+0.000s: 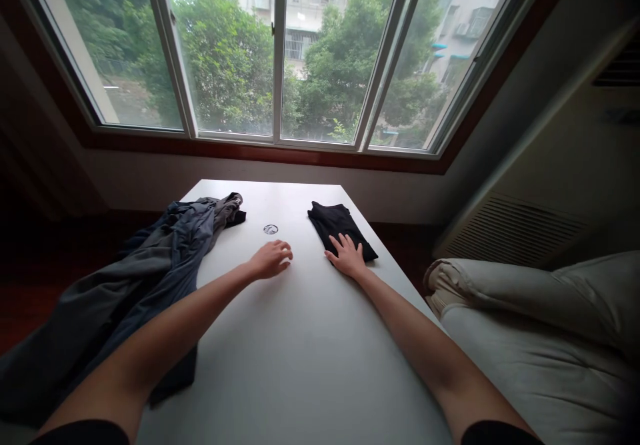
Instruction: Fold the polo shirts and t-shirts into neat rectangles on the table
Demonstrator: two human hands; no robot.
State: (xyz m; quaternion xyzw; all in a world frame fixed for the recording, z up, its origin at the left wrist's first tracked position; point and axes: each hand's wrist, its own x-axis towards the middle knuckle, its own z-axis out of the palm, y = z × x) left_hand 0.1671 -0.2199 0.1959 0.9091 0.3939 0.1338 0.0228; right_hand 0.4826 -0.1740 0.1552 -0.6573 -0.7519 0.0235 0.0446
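Note:
A folded black garment (336, 223) lies flat near the right edge of the white table (300, 352). My right hand (347, 256) rests on its near part with fingers spread. Over the middle of the table is my left hand (273, 259), fingers loosely bent and apart, holding nothing. Along the left side sprawls a loose heap of grey and dark blue clothes (175, 245), hanging over the table's edge. Whether they are trousers or something else, I cannot tell.
A small round dark mark (271, 229) shows on the tabletop beyond my left hand. Right of the table stands a pale sofa (530, 325). Behind the far end are a wall and a wide window (275, 65).

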